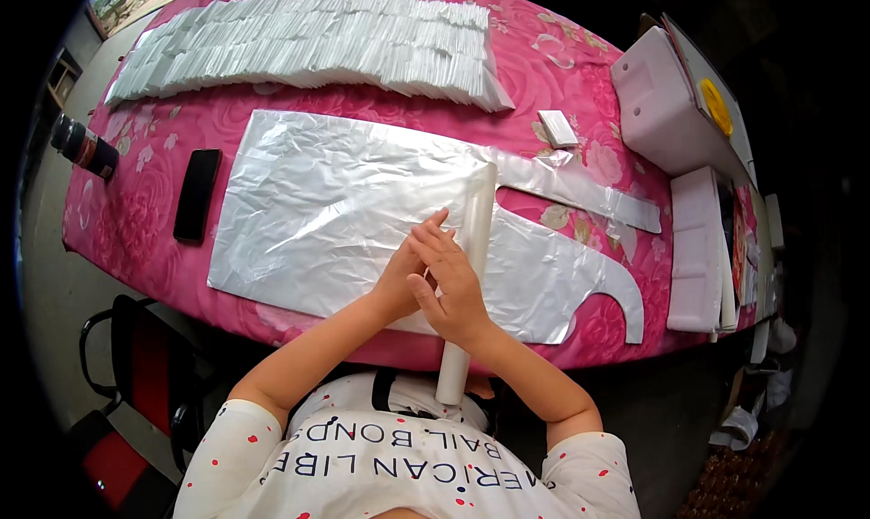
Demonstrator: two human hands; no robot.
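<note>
A large silvery-white plastic sheet or flat bag (317,202) lies spread before me. Its right end has curved cutouts and two strap-like ends. Across it, from far to near, lies a long whitish tube (481,215), whose near end juts past the table edge toward my lap. My left hand (399,281) and my right hand (456,292) meet above the sheet, just left of the tube. The right hand's fingers are stretched over the left hand's, thumb apart. Some left fingers are hidden behind it, one pointing out straight. Nothing shows in either hand.
Long rows of folded white plastic packets (308,48) fill the table's far side. A single folded packet (557,128) lies at right. Left are a black phone (197,195) and a dark bottle (84,145). White foam boxes (652,102) stand at the right edge; chairs (145,365) below left.
</note>
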